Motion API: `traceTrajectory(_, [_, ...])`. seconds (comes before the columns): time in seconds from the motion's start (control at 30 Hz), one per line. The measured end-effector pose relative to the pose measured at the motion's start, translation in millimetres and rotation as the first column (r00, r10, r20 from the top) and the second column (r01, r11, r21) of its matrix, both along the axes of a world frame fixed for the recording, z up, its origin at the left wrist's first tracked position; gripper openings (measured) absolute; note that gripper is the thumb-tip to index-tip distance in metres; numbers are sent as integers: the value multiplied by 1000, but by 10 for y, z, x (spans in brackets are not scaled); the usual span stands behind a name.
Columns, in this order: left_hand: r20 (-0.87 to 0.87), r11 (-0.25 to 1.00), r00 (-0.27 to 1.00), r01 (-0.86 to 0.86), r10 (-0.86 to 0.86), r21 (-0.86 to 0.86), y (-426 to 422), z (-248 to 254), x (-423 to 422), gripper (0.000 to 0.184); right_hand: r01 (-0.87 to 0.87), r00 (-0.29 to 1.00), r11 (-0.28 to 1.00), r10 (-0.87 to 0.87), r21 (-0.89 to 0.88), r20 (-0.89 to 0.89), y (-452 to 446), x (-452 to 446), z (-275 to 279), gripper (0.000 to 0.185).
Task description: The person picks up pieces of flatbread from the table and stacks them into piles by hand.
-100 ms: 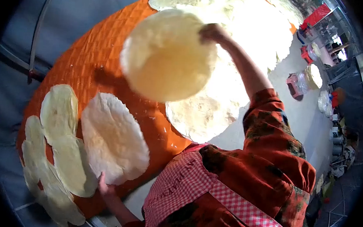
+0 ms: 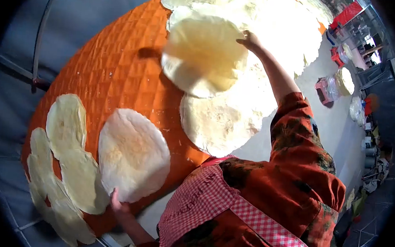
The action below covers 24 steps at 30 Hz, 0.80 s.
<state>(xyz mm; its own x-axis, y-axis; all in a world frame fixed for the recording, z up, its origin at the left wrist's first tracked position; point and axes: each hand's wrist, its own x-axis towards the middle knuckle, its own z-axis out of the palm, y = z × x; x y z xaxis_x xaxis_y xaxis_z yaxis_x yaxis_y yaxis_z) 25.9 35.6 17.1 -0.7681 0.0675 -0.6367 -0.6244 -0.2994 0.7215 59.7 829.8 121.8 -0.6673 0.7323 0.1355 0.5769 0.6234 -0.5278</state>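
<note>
A large round flatbread (image 2: 204, 44) is held by its right edge in my right hand (image 2: 251, 40), whose fingers are closed on it. That bread is slightly blurred and overlaps the pale breads at the top. My left hand (image 2: 119, 203) grips the lower edge of another flatbread (image 2: 134, 153), its thumb over the rim and the other fingers mostly hidden. Just below the right-hand bread, a round flatbread (image 2: 220, 125) lies flat at the edge of the orange quilted cloth (image 2: 114, 80).
Several thin flatbreads (image 2: 83, 180) lie overlapping at the cloth's left end. Brightly lit breads (image 2: 284, 29) cover its far end. Beyond, on the grey floor (image 2: 328, 131), a pink stool (image 2: 322, 91) stands beside bagged bread (image 2: 344, 81). A metal frame (image 2: 39, 32) rises at the left.
My right hand has moved right with its flatbread, which is now lower and nearer the laid breads. The flatbread in my left hand has shifted slightly right and looks wider.
</note>
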Motion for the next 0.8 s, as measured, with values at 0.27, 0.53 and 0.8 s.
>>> traceTrajectory(0.27, [-274, 993, 961, -72, 43, -97, 1116, 880, -32, 30, -795, 549, 477, 828, -374, -112, -3264, 16, 336, 77])
traceTrajectory(0.53, [-331, 974, 939, 154, -92, 165, 2080, 1515, -476, 45, -863, 503, 502, 838, -62, -213, -4238, -989, 375, 13])
traceTrajectory(0.8, [-441, 710, 847, -113, -297, -695, 1532, 104, -838, 37, -712, 660, 624, 436, -323, -612, -1895, -2415, 1416, 20])
